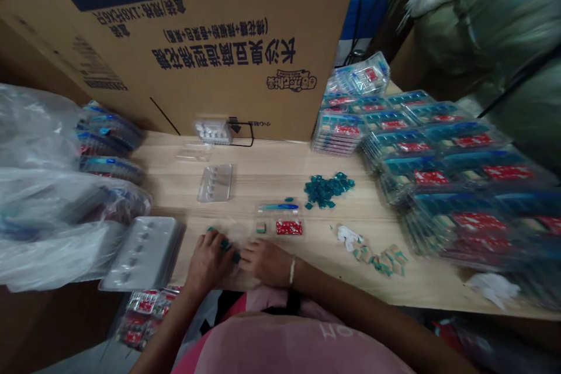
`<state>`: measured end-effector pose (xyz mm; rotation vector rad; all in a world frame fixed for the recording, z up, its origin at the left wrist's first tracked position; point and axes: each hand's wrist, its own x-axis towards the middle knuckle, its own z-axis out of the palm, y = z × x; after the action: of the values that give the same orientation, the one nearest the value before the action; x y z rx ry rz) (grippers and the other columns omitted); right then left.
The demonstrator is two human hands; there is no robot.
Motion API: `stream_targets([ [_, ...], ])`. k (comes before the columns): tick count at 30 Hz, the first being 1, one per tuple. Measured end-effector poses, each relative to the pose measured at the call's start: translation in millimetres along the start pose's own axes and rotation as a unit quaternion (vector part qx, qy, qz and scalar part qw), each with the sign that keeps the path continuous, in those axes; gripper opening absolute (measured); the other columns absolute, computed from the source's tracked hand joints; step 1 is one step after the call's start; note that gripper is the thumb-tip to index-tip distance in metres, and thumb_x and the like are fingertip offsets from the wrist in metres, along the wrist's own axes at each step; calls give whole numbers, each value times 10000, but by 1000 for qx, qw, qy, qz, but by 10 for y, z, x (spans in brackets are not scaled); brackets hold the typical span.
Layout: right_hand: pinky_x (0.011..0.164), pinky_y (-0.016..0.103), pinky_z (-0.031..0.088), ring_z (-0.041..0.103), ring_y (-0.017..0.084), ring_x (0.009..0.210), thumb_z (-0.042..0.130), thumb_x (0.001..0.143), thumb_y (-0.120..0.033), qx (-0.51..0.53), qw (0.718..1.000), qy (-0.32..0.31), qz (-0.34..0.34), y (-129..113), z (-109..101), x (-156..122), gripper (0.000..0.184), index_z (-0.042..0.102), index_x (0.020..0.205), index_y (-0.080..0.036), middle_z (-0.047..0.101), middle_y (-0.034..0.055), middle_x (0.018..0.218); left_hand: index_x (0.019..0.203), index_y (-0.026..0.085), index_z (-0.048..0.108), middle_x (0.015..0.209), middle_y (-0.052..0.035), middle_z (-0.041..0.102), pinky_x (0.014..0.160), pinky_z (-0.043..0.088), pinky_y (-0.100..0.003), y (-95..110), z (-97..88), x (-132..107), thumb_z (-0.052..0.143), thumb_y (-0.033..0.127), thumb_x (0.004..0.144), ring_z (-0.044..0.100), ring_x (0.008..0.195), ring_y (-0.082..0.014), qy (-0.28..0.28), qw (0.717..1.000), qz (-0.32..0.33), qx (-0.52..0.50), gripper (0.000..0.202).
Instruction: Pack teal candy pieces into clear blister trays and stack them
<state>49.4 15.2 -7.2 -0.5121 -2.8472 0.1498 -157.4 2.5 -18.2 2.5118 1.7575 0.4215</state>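
Lower centre of frame: left hand (209, 261) and right hand (265, 262) meet on the table (263, 172), fingers half curled over small teal pieces (225, 243); actual grip too blurred to tell.

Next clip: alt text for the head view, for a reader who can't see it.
Two bare hands, left hand and right hand, meet at the near edge of a wooden table, small teal pieces at their fingers. Beyond lie a clear blister pack, a teal pile, and stacked packs at right.
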Motion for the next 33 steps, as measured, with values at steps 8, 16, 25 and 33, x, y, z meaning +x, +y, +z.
stream_targets([
  [8,591,296,405,572,180,704,452,874,-163,-21,998,-51,-27,-137,119,89,81,527,888,-134,637,61,814,970,186,579,910,-77,614,741,489,-385,-47,-30,-265,504,440,806,575,830,-237,19,998,-40,-46,311],
  [16,707,275,457,563,160,784,445,850,-133,44,947,117,295,501,-155,-612,148,586,852,-176,619,50,821,1176,200,492,1184,-137,510,808,509,-396,-62,30,-501,572,433,773,562,1025,-266,39,998,11,-46,472],
  [25,845,350,456,526,191,993,412,887,-179,68,941,159,292,451,-37,-970,225,610,990,-206,581,79,1075,1280,233,446,1260,-128,532,863,462,-432,-240,82,-725,673,471,652,510,1101,-316,-17,997,65,26,709],
  [33,718,332,338,499,205,793,519,840,-177,-57,852,79,515,559,-388,-1524,156,653,763,-205,618,50,778,1158,309,509,1050,-54,658,853,507,-388,-450,356,-1068,485,198,842,577,1073,-243,87,990,91,-60,336],
])
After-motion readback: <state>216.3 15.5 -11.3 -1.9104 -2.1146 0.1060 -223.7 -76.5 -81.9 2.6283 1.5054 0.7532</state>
